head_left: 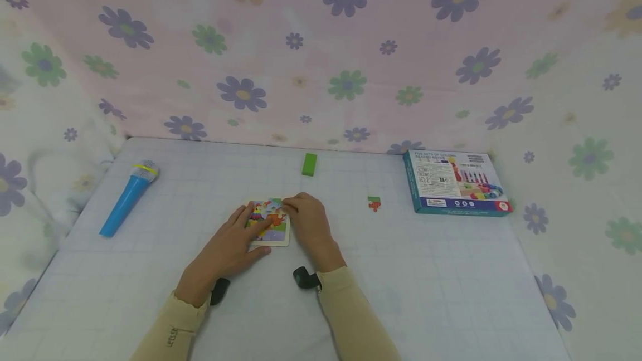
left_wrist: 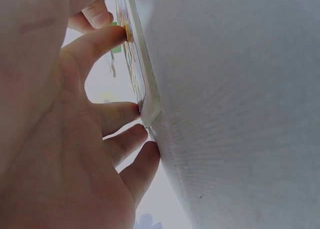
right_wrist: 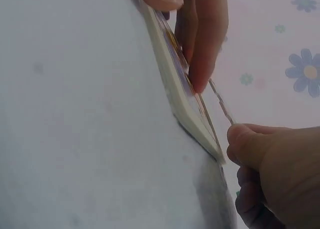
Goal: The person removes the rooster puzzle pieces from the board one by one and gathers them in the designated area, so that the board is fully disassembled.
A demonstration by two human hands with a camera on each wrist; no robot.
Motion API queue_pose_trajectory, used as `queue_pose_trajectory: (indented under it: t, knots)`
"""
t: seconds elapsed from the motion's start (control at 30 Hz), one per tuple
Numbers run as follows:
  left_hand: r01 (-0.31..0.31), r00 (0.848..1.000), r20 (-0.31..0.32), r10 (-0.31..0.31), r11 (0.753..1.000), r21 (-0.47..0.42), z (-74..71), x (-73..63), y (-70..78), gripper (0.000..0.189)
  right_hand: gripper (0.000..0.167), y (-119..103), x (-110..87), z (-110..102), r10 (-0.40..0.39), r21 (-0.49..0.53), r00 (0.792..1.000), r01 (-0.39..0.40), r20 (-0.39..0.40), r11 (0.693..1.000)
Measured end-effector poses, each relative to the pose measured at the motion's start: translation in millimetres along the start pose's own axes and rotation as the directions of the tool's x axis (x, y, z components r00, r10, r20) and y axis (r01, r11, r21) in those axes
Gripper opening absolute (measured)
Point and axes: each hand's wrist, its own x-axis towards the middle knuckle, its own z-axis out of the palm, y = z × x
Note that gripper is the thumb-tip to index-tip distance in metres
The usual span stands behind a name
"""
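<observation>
A small jigsaw puzzle (head_left: 275,235) with a colourful picture and a pale frame lies on the table in front of me. My left hand (head_left: 220,250) rests over its left side, fingers spread. In the left wrist view, one fingertip presses the picture while others touch the frame's edge and the tabletop. At the puzzle's upper right is my right hand (head_left: 312,231). It pinches a thin puzzle piece (right_wrist: 221,101), held tilted just above the board in the right wrist view. The piece's printed face is mostly hidden. Another puzzle piece (head_left: 374,204), green and red, lies off to the right.
A blue toy microphone (head_left: 124,203) lies at the left of the white table (head_left: 431,283). Behind the puzzle is a green block (head_left: 309,164). A boxed bead set (head_left: 457,184) sits at the back right. Flowered cloth (head_left: 301,71) rises behind the table.
</observation>
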Motion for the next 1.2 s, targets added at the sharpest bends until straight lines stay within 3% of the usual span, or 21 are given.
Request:
queue_pose_trajectory:
  t: [0.3,0.63,0.97,1.2]
  knots:
    - [0.001,1.000,-0.008,-0.001,1.000,0.008,0.8,1.0,0.4,0.065,0.018,11.1,-0.5,-12.2,0.041,0.018,0.999,-0.042,0.025,0.999]
    - [-0.015,1.000,-0.017,0.015,1.000,0.003,3.8,-0.8,-2.7,0.066,0.012,42.1,-6.4,-47.8,0.136,0.111,0.989,-0.142,0.058,0.984]
    - [-0.016,1.000,-0.022,0.016,1.000,-0.009,3.8,-1.8,-3.9,0.066,0.014,79.6,-16.3,-86.4,0.238,0.086,0.970,-0.241,0.047,0.967]
    - [-0.008,1.000,-0.018,0.008,1.000,-0.015,0.7,-1.4,-3.9,0.065,0.018,114.6,-25.1,-108.4,0.311,0.034,0.951,-0.310,-0.005,0.950]
